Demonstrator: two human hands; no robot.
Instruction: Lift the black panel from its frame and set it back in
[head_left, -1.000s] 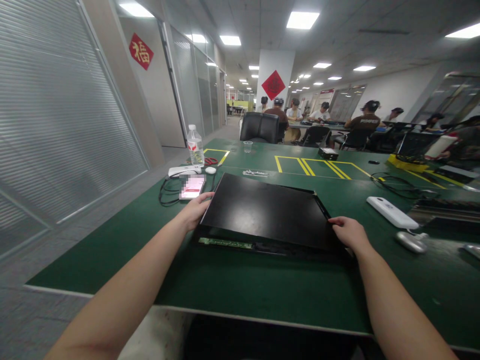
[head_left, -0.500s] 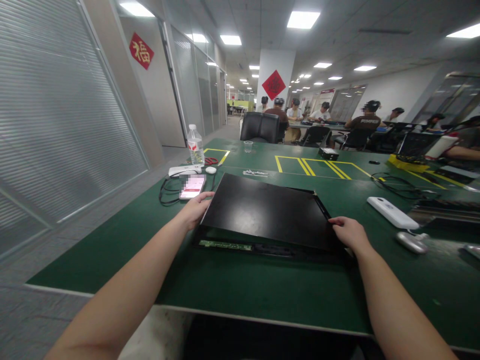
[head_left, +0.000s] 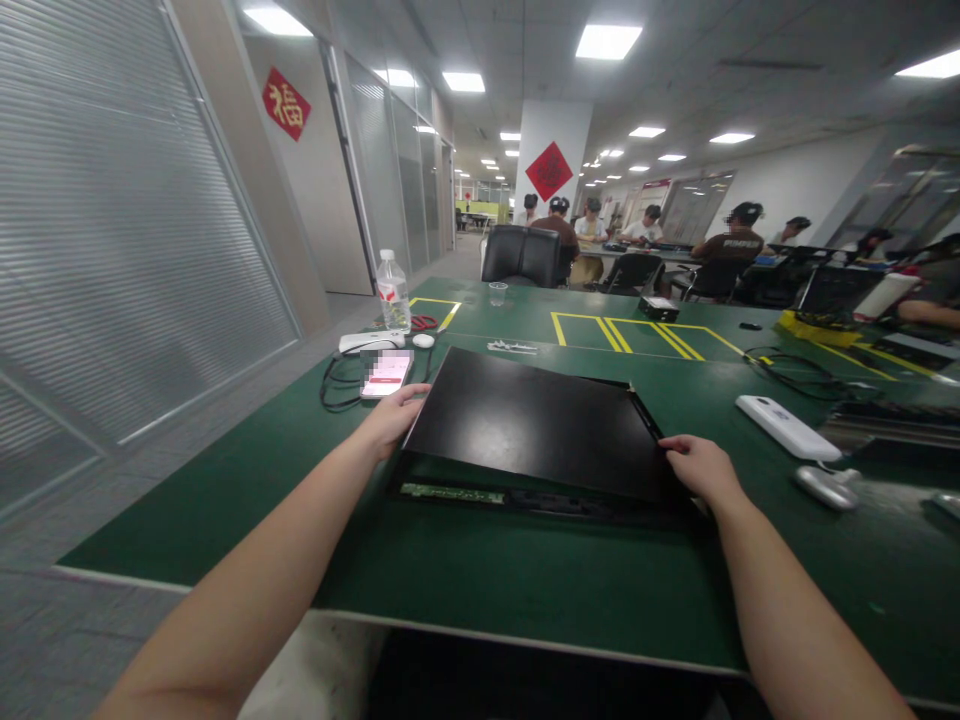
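Observation:
A flat black panel (head_left: 532, 420) lies on the green table (head_left: 525, 570), its near edge raised a little above a dark frame with a green circuit strip (head_left: 452, 493). My left hand (head_left: 390, 418) grips the panel's left edge, fingers curled under it. On the opposite side, my right hand (head_left: 699, 468) holds the right edge near the front corner. Both forearms reach in from the bottom of the view.
A phone (head_left: 386, 373) with a lit screen, cables, a white device (head_left: 369, 342) and a water bottle (head_left: 391, 290) sit at the left. A white remote-like block (head_left: 786, 426) and a silver mouse (head_left: 826, 487) lie at the right. Several people sit at far tables.
The panel's near edge has lifted very slightly; both hands stay on its sides. The view has shifted a touch.

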